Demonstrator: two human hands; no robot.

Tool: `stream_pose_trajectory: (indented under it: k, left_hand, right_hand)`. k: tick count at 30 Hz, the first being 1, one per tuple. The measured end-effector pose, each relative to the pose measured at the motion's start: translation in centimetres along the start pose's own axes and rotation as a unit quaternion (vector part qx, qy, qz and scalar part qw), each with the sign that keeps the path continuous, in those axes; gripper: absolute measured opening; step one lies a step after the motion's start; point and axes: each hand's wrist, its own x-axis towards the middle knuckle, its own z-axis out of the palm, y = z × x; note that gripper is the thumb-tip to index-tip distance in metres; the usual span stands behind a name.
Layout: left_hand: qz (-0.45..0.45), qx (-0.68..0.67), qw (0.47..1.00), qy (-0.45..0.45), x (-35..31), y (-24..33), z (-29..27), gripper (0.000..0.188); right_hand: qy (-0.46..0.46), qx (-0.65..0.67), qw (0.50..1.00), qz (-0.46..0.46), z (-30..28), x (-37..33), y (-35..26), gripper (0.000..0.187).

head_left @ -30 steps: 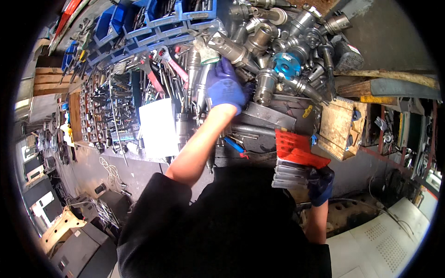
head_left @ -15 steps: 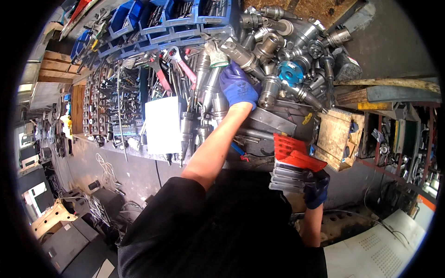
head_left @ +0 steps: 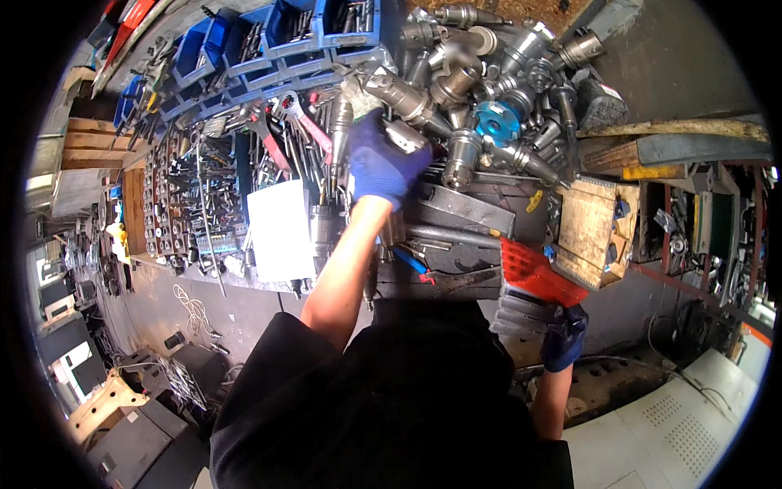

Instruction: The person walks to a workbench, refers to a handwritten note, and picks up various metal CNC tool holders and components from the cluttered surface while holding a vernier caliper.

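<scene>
My left hand [head_left: 383, 167], in a purple-blue work glove, is over the crowded bench. Its fingers and thumb are closed around a short, shiny metal cylinder [head_left: 406, 137]. Right beyond the fingertips lie a pale cloth glove [head_left: 359, 96] and a long steel tool holder [head_left: 405, 98]. Lower right, my right hand [head_left: 564, 342], gloved the same way, grips a fan-like piece close to my body. That piece has a red slotted plate [head_left: 538, 273] on top and several grey ridged bars [head_left: 521, 311] below; its exact kind I cannot make out.
Steel tool holders and a blue round cutter [head_left: 498, 122] are heaped at the back right. Blue bins [head_left: 273, 37] line the back left. A white sheet [head_left: 279, 232] lies left of my forearm, and a wooden box [head_left: 588, 228] stands at the right.
My left hand has drawn back from the tool holders and left, with the metal cylinder now showing in its grasp. The right hand and red piece have shifted slightly right and down.
</scene>
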Motion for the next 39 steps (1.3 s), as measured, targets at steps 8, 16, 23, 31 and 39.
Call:
stream_pose_trajectory:
  k: [8,16,23,31,39]
  left_hand:
    - [0.150,0.016,0.988,-0.032,7.6,7.4,-6.0,0.071]
    - [0.188,0.292,0.925,-0.156,12.7,7.6,0.6,0.069]
    - [0.348,0.064,0.904,-0.238,6.6,5.2,-2.8,0.028]
    - [0.276,0.288,0.784,-0.476,4.0,-0.8,3.3,0.019]
    - [0.115,0.315,0.822,-0.461,2.9,2.4,4.8,0.024]
  right_hand:
    - [-0.048,0.018,0.998,0.043,1.7,1.9,-2.7,0.023]
    - [-0.014,0.019,1.000,0.019,2.1,1.6,-3.8,0.019]
    - [-0.018,0.029,0.997,0.065,0.4,0.9,-0.1,0.018]
    - [-0.030,-0.020,0.999,0.038,1.8,1.8,-2.9,0.017]
    - [-0.022,0.123,0.990,0.069,1.6,0.7,-1.2,0.018]
